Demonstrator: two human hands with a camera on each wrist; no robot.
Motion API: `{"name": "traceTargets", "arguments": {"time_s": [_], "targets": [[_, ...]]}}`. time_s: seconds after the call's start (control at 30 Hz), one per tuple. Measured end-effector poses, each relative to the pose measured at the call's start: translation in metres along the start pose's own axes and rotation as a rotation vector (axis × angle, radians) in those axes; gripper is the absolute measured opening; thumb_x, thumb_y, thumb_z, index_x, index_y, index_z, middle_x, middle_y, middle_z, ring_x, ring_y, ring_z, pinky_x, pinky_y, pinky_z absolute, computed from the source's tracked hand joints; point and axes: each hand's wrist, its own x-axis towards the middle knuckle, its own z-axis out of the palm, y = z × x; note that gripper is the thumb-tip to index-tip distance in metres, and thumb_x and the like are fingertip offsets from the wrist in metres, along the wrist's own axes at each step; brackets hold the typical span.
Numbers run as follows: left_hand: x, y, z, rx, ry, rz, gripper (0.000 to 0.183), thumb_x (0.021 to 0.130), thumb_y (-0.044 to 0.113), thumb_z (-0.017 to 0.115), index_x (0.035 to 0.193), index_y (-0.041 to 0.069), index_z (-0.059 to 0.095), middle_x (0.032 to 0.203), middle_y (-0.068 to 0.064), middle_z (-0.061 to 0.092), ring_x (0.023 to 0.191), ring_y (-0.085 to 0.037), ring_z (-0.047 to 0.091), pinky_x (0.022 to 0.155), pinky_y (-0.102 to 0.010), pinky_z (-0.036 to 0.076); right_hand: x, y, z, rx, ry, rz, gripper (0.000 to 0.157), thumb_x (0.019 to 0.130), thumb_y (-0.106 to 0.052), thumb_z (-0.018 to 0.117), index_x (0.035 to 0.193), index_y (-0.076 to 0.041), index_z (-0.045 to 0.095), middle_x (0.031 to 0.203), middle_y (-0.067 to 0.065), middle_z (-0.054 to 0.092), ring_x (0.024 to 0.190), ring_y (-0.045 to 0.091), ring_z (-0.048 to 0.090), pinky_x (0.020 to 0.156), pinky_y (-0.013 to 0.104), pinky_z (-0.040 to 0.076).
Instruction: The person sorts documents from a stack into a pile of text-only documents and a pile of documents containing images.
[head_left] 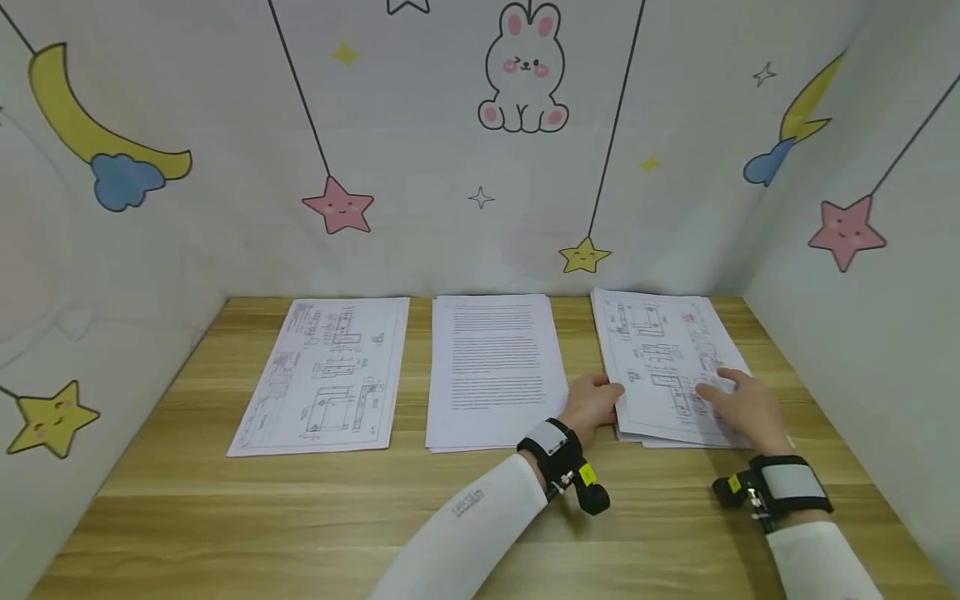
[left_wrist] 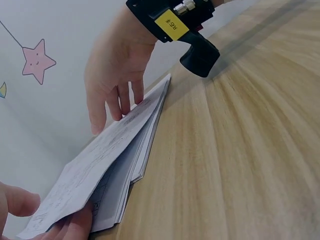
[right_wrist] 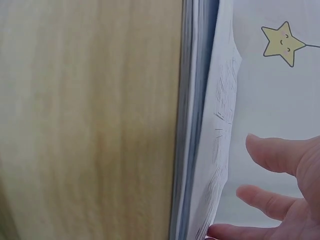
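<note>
The right-hand stack of papers (head_left: 648, 358) has a sheet of technical drawings on top. At its left edge, my left hand (head_left: 592, 404) holds the top drawing sheets (left_wrist: 100, 155), fingers beneath and thumb above. The left wrist view shows these sheets lifted off those below, with the left fingers (left_wrist: 79, 222) partly hidden under them. My right hand (head_left: 750, 408) is over the stack's right side, fingers spread and fairly straight. Some right fingertips appear to touch the top sheet. In the right wrist view, the stack's layered edge (right_wrist: 187, 150) stands beside the right hand (right_wrist: 285, 190).
A middle stack (head_left: 495, 367) of printed text lies left of my left hand. Farther left lies another stack of drawings (head_left: 322, 375). All rest on the wood-grain table (head_left: 300, 525), before a white wall (head_left: 435, 167) with cartoon figures. Both wrists wear strapped cameras (head_left: 562, 454).
</note>
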Motion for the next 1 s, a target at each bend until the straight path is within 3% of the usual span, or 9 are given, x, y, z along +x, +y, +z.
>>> {"name": "traceTargets", "arguments": {"time_s": [0.2,0.37,0.53,0.83,0.93,1.0], "targets": [[0.005,-0.003,0.003,0.089,0.069,0.04,0.049,0.09,0.016,0.068,0.135,0.005,0.054,0.119,-0.011,0.062,0.089,-0.018,0.059,0.068,-0.03,0.049,-0.001,-0.007,0.005,0.033,-0.017,0.015,0.072,0.1,-0.041,0.05,0.148,0.009,0.032,0.148,0.043,0.028,0.134,0.059,0.032,0.107,0.068,0.034],[0.007,-0.005,0.0,0.07,0.077,0.02,0.053,0.087,0.007,0.069,0.137,0.006,0.052,0.117,-0.012,0.062,0.089,-0.019,0.057,0.068,-0.029,0.048,0.0,-0.007,0.004,0.068,-0.032,0.005,0.074,0.1,-0.042,0.048,0.15,0.008,0.029,0.151,0.043,0.024,0.138,0.06,0.026,0.11,0.069,0.03],[0.003,0.0,-0.014,0.03,0.011,0.013,0.054,0.089,0.006,0.066,0.141,0.002,0.051,0.119,-0.014,0.065,0.094,-0.019,0.064,0.075,-0.03,0.054,0.001,-0.004,-0.001,0.101,-0.04,-0.015,0.075,0.102,-0.044,0.044,0.151,0.009,0.025,0.149,0.045,0.025,0.136,0.061,0.029,0.108,0.07,0.032],[-0.004,0.009,-0.044,0.246,0.006,0.08,0.039,0.089,0.007,0.065,0.127,0.0,0.064,0.108,-0.012,0.072,0.079,-0.014,0.064,0.061,-0.02,0.047,-0.002,-0.007,-0.002,0.055,-0.037,-0.074,0.076,0.102,-0.047,0.046,0.152,0.007,0.026,0.146,0.046,0.029,0.133,0.061,0.035,0.103,0.07,0.038],[-0.004,0.012,-0.047,0.303,0.029,0.087,0.033,0.09,0.011,0.065,0.123,0.003,0.068,0.112,-0.011,0.072,0.086,-0.015,0.066,0.068,-0.023,0.05,-0.001,-0.009,-0.001,0.091,-0.06,-0.08,0.079,0.101,-0.049,0.044,0.154,0.006,0.021,0.151,0.044,0.023,0.135,0.061,0.032,0.105,0.07,0.036],[-0.003,0.015,-0.047,0.297,0.039,0.077,0.032,0.091,0.014,0.065,0.121,0.004,0.069,0.118,-0.011,0.07,0.097,-0.017,0.066,0.079,-0.027,0.053,0.0,-0.011,0.0,0.135,-0.081,-0.06,0.081,0.101,-0.051,0.043,0.155,0.004,0.017,0.154,0.042,0.017,0.137,0.061,0.028,0.107,0.071,0.033]]}}
